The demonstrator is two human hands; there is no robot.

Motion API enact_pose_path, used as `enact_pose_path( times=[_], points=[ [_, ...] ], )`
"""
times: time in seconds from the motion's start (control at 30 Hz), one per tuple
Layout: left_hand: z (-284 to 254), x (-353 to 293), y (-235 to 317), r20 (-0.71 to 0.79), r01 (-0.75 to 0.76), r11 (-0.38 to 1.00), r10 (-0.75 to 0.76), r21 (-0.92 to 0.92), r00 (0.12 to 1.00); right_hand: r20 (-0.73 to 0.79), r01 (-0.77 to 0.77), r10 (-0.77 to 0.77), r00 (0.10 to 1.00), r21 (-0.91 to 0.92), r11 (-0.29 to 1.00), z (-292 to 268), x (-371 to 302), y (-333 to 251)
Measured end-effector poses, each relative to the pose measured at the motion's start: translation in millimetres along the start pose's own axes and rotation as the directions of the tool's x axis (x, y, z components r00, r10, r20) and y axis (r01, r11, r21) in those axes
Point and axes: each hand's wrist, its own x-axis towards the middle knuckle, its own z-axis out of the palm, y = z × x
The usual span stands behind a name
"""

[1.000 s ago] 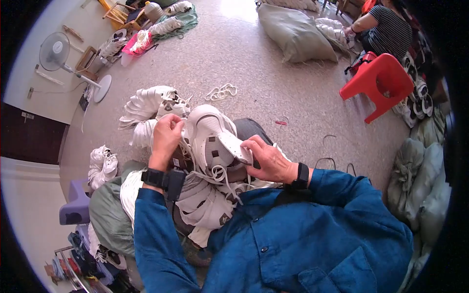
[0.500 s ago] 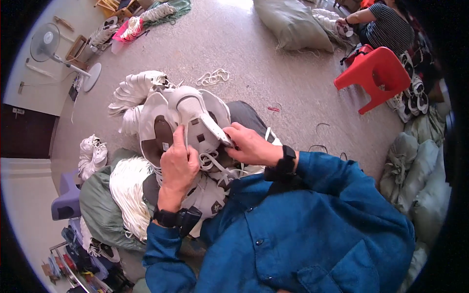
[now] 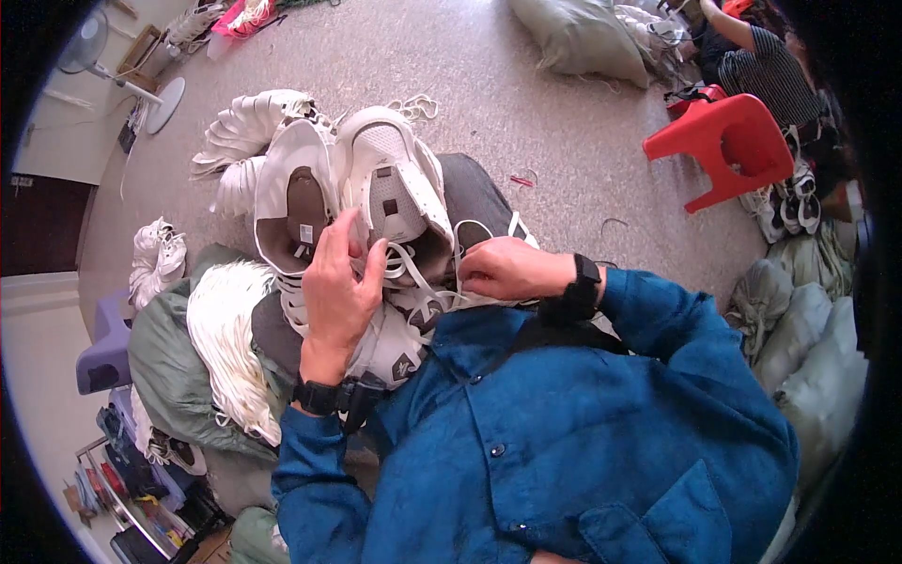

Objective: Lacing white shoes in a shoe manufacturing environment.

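Note:
On my lap sits a white-grey shoe (image 3: pixel 406 160), its eyelet sides spread and the perforated lining showing. A second pale shoe (image 3: pixel 271 179) with a brown insole lies against it on the left. My left hand (image 3: pixel 340 287) is over the gap between them, thumb and fingers apart, at the near shoe's edge. At the right of the opening, my right hand (image 3: pixel 505 268) has curled fingers pinching a white shoelace (image 3: pixel 413 268) that loops out of the shoe. Below, another part of white shoe (image 3: pixel 395 357) with a dark patch rests against my shirt.
Stacked white shoes (image 3: pixel 246 127) lie beyond, left. A bundle of white laces (image 3: pixel 225 329) rests on a green sack (image 3: pixel 164 376). A red stool (image 3: pixel 728 146), grey-green sacks (image 3: pixel 573 42) and a seated person (image 3: pixel 766 75) are at the right and far right. A fan (image 3: pixel 160 103) stands far left.
My right hand has left the shoe's side edge and moved right and down to a lace. My left hand's fingers have opened from pointing. The shoe's side now lies wider open.

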Motion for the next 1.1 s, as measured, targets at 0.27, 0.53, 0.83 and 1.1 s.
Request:
enact_pose_path(
  times=[0.27, 0.53, 0.83, 1.1],
  points=[
    [-18, -48, 11, -0.058, -0.035, 0.999, 0.035, -0.007, 0.998, 0.349, 0.183, -0.019, 0.937, -0.444, 0.877, 32, 25, 3],
    [-14, -61, 52, 0.462, 0.452, 0.496, -0.111, -0.742, 0.880, 0.480, -0.365, 0.056, 0.875, 0.580, 0.728, -51, 10, -90],
    [-83, -45, 33, 0.350, 0.448, 0.173, -0.407, -0.877, 0.844, 0.068, -0.078, 0.040, 0.997, 0.936, 0.342, -96, -42, -44],
    [-57, -46, 24, 0.561, 0.214, 0.965, -0.261, 0.150, 0.786, -0.398, 0.397, 0.043, 0.916, 0.889, -0.228, -127, -52, -14]
  ],
)
